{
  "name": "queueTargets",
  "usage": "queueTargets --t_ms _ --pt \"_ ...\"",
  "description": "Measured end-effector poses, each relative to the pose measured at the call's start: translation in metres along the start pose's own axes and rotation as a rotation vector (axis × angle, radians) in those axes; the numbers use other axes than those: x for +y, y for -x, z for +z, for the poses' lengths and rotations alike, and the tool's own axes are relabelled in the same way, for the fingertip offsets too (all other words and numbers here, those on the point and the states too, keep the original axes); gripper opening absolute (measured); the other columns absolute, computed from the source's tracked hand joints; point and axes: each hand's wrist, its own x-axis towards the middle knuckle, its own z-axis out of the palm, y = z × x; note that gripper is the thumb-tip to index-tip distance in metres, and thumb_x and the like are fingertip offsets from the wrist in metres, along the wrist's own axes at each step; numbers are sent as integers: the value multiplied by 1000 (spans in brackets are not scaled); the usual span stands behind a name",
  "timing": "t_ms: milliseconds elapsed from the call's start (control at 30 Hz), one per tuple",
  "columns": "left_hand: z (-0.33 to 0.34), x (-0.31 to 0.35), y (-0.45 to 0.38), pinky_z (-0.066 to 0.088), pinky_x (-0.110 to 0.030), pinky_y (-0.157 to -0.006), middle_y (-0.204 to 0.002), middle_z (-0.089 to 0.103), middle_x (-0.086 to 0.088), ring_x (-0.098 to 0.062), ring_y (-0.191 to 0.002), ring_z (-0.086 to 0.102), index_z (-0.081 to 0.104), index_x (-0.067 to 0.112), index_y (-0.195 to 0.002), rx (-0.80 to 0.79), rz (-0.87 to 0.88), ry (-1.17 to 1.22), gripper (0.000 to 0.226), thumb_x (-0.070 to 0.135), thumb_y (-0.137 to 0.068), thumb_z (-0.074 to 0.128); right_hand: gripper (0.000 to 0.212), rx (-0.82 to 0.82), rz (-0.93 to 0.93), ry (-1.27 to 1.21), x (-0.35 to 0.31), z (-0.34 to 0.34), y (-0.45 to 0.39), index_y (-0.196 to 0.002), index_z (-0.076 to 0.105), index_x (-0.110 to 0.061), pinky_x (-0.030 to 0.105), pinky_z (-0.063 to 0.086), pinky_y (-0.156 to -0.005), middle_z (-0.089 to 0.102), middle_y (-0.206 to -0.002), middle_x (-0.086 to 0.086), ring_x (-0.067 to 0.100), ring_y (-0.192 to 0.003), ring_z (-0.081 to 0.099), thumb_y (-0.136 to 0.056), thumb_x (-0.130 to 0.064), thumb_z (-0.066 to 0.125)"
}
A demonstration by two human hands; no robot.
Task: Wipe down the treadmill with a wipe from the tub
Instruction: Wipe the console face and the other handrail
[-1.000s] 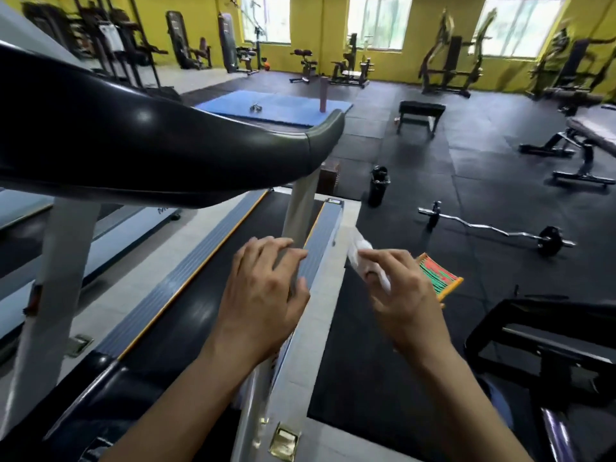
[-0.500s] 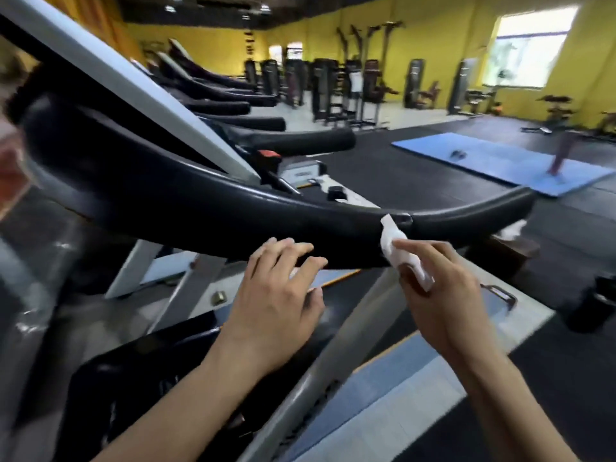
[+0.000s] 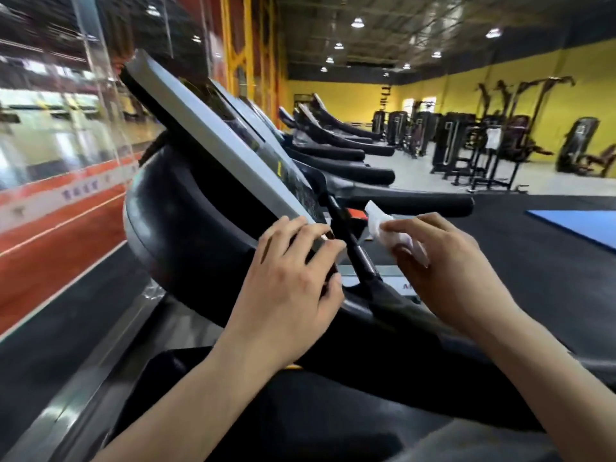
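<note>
While only the head view is on offer, the entry runs as follows.

Item one: wipe (image 3: 386,228), white, crumpled, pinched in the curled fingers of the right hand (image 3: 433,258); a corner stands up beyond the fingertips, close to the treadmill (image 3: 186,228) console's lower right edge. Whether it touches the machine cannot be told. Judged light, limp and damp, it should bunch and slip; best held as a wad under the fingertips, with a flat face left free to rub.

Item two: left hand (image 3: 293,281), holding nothing, fingers loosely bent and spread, tips resting at the bottom corner of the grey display panel (image 3: 206,128), just left of the right hand.

Item three: black handrail (image 3: 416,201), beyond the right hand, running off to the right.

Item four: treadmill body, judged rigid and fixed; it needs no holding, only bracing against.

Containers: the tub is not in view, so its contents cannot be told.

Beyond both hands: further treadmills (image 3: 333,145) in a row.
</note>
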Motion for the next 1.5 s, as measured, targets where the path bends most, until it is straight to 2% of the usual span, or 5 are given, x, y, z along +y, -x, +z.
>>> queueTargets --t_ms 533,767,900,1200,1500 --pt "-12 -69 -101 31 -39 -110 -132 62 -7 -30 -124 56 63 18 -131 -191 -404 -602 54 44 -90 40 35 -225 -421 -447 33 134 -217 -118 71 -29 34 50 -95 71 -114 -2 21 -106 66 -88 -11 68" --pt "-4 -98 -121 27 -39 -123 -168 22 -5 -24 -153 26 29 19 -160 -289 -541 -679 73 47 -93 27 35 -83 -453 -783 -21 191 -284 -118 74 -19 10 39 -96 66 -117 2 18 -108 62 -90 -2 64" --pt "0 -96 -119 14 -31 -124 -171 3 1 -16 -156 12 14 22 -163 -257 -554 -665 74 45 -96 37 40 -40 -491 -912 -61 207 -315 -118 74 -16 24 49 -95 67 -114 3 18 -104 64 -87 6 61" --pt "3 -96 -120 0 -17 -117 -171 -7 5 -8 -156 10 6 23 -164 -120 -698 -648 72 46 -97 20 43 -216 -78 -1002 -116 241 -426 -133 66 -13 17 46 -81 72 -122 12 19 -94 67 -97 -1 47" --pt "3 -95 -122 -20 -11 -107 -168 -19 9 -3 -154 -7 -8 28 -162 -115 -698 -658 77 52 -90 1 38 -245 -708 -1042 -145 207 -364 -128 70 -20 17 42 -107 68 -131 0 9 -122 59 -97 -3 54"
